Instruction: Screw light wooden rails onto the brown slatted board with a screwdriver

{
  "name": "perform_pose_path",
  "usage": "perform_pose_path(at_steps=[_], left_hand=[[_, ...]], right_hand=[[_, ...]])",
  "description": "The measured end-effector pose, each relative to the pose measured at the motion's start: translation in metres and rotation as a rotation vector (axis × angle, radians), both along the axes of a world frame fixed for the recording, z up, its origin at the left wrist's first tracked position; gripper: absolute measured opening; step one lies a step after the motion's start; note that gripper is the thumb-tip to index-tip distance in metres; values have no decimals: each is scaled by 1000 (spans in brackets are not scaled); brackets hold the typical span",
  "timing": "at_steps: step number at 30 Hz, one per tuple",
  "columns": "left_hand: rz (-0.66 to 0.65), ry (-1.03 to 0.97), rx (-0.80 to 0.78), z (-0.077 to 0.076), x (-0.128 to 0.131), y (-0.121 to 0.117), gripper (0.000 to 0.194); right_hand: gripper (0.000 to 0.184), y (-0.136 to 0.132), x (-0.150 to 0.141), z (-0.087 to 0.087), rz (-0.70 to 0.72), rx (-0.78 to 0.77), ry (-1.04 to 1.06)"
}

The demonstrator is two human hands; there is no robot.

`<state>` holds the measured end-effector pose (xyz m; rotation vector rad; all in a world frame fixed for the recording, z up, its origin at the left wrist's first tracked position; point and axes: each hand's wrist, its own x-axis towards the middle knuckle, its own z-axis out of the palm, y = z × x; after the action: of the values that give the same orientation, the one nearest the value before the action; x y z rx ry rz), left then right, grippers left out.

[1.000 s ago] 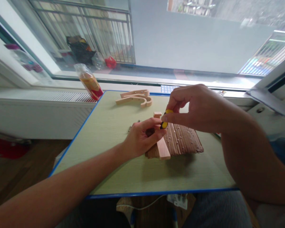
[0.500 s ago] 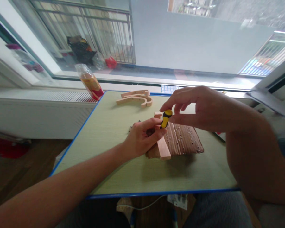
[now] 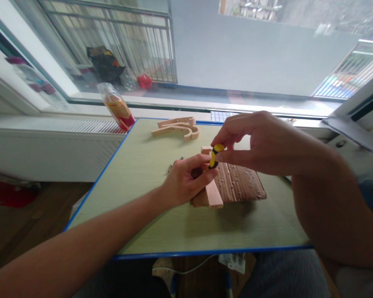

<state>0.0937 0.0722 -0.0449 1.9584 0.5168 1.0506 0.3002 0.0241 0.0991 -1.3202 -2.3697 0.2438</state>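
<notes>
The right hand gripped the handle of a short yellow-and-black screwdriver between thumb and fingers, the handle tilted slightly, its lower end hidden by the other hand. The left hand was bent over a pale wooden strip, its thumb and forefinger closed about the screwdriver's lower end; whether its other fingers also clasped the strip could not be told. The strip lay on a brown, ridged sheet of cardboard dotted with small marks, one end pointing to the near edge of the bench and the other to the far edge. The cardboard rested right of the bench's middle. Small metal screws lay just left of the left hand. Curved wooden pieces sat close together near the far edge, toward the far left corner, and a bottle stood just beyond that corner.
</notes>
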Motion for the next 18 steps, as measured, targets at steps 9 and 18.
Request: perform_pose_path(at_steps=[9, 18], left_hand=[[-11, 6, -2, -2, 0, 1, 18], [-2, 2, 24, -4, 0, 2, 20]], right_hand=[[19, 2, 0, -3, -60, 0, 21], [24, 4, -4, -8, -112, 26, 19]])
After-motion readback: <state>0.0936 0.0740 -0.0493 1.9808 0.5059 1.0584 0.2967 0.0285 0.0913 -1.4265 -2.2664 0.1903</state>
